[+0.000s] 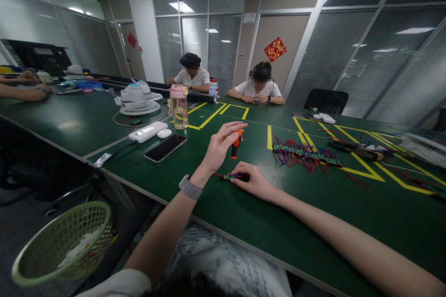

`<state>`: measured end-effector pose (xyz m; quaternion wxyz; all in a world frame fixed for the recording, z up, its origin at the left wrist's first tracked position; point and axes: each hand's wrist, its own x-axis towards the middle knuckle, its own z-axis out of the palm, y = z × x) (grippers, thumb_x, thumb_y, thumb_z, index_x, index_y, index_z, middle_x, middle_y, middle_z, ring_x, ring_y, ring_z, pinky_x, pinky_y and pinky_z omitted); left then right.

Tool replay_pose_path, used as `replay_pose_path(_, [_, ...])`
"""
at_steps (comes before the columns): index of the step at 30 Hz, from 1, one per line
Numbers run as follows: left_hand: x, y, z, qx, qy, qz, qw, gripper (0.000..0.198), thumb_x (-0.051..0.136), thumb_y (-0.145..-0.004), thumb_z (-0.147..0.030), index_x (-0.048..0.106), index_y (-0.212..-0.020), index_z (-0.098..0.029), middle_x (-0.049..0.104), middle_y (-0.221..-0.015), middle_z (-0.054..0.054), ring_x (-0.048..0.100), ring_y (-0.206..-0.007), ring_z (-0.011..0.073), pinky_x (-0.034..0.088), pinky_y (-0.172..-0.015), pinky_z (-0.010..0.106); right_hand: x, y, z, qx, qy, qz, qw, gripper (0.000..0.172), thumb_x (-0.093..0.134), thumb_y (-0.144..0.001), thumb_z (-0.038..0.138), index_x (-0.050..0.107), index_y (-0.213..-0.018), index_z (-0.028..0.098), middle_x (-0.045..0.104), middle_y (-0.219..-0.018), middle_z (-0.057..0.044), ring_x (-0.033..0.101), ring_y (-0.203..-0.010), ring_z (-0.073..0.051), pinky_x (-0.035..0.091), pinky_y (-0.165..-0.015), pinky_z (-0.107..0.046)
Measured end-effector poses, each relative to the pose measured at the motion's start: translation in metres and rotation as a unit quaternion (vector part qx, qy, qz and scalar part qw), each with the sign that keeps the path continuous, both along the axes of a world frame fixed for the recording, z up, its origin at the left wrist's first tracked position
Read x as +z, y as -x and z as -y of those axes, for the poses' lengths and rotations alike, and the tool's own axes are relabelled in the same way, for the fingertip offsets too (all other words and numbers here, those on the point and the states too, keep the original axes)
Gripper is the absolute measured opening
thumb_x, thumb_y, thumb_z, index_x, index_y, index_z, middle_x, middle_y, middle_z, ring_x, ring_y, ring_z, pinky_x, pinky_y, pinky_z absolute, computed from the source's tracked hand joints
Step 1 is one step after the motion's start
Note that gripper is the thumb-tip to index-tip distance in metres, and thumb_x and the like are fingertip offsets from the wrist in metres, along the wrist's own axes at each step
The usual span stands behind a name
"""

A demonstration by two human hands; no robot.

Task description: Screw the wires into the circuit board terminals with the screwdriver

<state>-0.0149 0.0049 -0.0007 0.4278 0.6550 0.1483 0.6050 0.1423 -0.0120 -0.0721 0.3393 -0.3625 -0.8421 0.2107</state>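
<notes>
From where I stood, a green basket (92, 216) sat below the worktop's near edge on the left. Above it on the worktop (205, 190) came a white fan (139, 104), then a dark phone (165, 148) not far from that edge. The person's left hand (221, 146), fingers straight and close together, gripped an upright orange-and-black screwdriver (234, 149), its tip down at a small circuit board (226, 177) near the middle of the near edge. The right hand (252, 182) pinched the board's right end. Farther right lay a row of wired boards (303, 152).
</notes>
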Motion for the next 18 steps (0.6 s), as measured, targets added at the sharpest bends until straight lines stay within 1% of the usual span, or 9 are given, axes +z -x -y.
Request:
replay_pose_path(2, [-0.0003,-0.0005,-0.0005,-0.040,0.024,0.010,0.999,0.031,0.053,-0.088,-0.031,0.064,-0.114,-0.020,0.060,-0.118,0.009,0.062,-0.098,0.0197,0.053,-0.079,0.032,-0.0004,-0.0001,-0.0002,0.001,0.002,0.000,1.000,0.008,0.064,-0.079,0.017,0.070,-0.084,0.015,0.063,-0.082,-0.005,0.060,-0.075,-0.016,0.048,-0.069,-0.028])
replay_pose_path(3, [-0.0003,-0.0006,-0.0006,-0.038,0.029,0.008,0.999,0.031,0.055,-0.087,-0.031,0.064,-0.114,-0.020,0.063,-0.111,0.009,0.063,-0.092,0.0187,0.054,-0.076,0.032,-0.0005,-0.0002,-0.0003,0.002,0.003,-0.001,1.000,0.009,0.064,-0.079,0.018,0.070,-0.084,0.015,0.063,-0.083,-0.005,0.060,-0.075,-0.015,0.048,-0.069,-0.028])
replay_pose_path(6, [0.0004,0.0007,-0.0007,0.043,0.000,-0.015,0.999,0.024,0.068,-0.077,-0.028,0.069,-0.099,-0.018,0.064,-0.092,0.004,0.061,-0.079,0.0132,0.051,-0.072,0.026,-0.0006,-0.0004,-0.0001,0.001,0.005,-0.003,1.000,0.010,0.064,-0.079,0.019,0.071,-0.085,0.016,0.063,-0.083,-0.005,0.060,-0.075,-0.015,0.049,-0.069,-0.028])
replay_pose_path(9, [0.0004,0.0022,-0.0013,0.106,-0.035,-0.040,0.993,0.019,0.070,-0.075,-0.029,0.071,-0.091,-0.019,0.060,-0.096,0.004,0.057,-0.086,0.0131,0.048,-0.075,0.024,-0.0004,-0.0005,0.0000,0.001,0.006,-0.004,1.000,0.010,0.064,-0.079,0.019,0.071,-0.086,0.016,0.062,-0.083,-0.005,0.060,-0.075,-0.015,0.049,-0.069,-0.028])
replay_pose_path(10, [0.0001,0.0022,-0.0016,0.104,-0.036,-0.042,0.993,0.019,0.066,-0.078,-0.030,0.071,-0.094,-0.020,0.059,-0.102,0.005,0.057,-0.093,0.0146,0.047,-0.078,0.024,-0.0003,-0.0004,0.0001,0.002,0.005,-0.004,1.000,0.009,0.064,-0.079,0.019,0.071,-0.085,0.016,0.062,-0.083,-0.005,0.060,-0.075,-0.015,0.049,-0.069,-0.028])
replay_pose_path(12, [-0.0007,0.0012,-0.0019,0.059,-0.018,-0.030,0.998,0.026,0.054,-0.086,-0.031,0.069,-0.105,-0.021,0.057,-0.116,0.007,0.056,-0.103,0.0177,0.048,-0.082,0.026,0.0002,-0.0004,0.0002,0.004,0.003,-0.004,1.000,0.009,0.064,-0.079,0.018,0.070,-0.084,0.016,0.063,-0.083,-0.004,0.060,-0.074,-0.015,0.049,-0.069,-0.028])
replay_pose_path(15, [-0.0012,-0.0005,-0.0013,-0.018,0.025,-0.009,0.999,0.034,0.048,-0.090,-0.032,0.061,-0.118,-0.020,0.060,-0.116,0.009,0.061,-0.095,0.0184,0.051,-0.077,0.030,0.0008,-0.0003,0.0004,0.003,0.001,-0.003,1.000,0.009,0.064,-0.079,0.019,0.070,-0.085,0.016,0.063,-0.083,-0.005,0.060,-0.074,-0.015,0.049,-0.068,-0.028])
replay_pose_path(16, [-0.0011,-0.0006,-0.0011,-0.015,0.031,-0.012,0.999,0.034,0.051,-0.088,-0.032,0.061,-0.119,-0.020,0.063,-0.109,0.008,0.061,-0.088,0.0167,0.052,-0.074,0.029,0.0007,-0.0003,0.0004,0.003,0.001,-0.003,1.000,0.009,0.064,-0.079,0.019,0.070,-0.085,0.016,0.063,-0.083,-0.005,0.060,-0.074,-0.015,0.049,-0.069,-0.028])
replay_pose_path(18, [-0.0009,0.0002,-0.0009,0.035,0.012,-0.031,0.999,0.033,0.061,-0.082,-0.031,0.064,-0.112,-0.019,0.064,-0.097,0.006,0.059,-0.079,0.0132,0.050,-0.072,0.026,0.0002,-0.0003,0.0001,0.001,-0.001,-0.001,1.000,0.009,0.065,-0.079,0.019,0.071,-0.085,0.016,0.063,-0.083,-0.005,0.060,-0.076,-0.016,0.049,-0.069,-0.028])
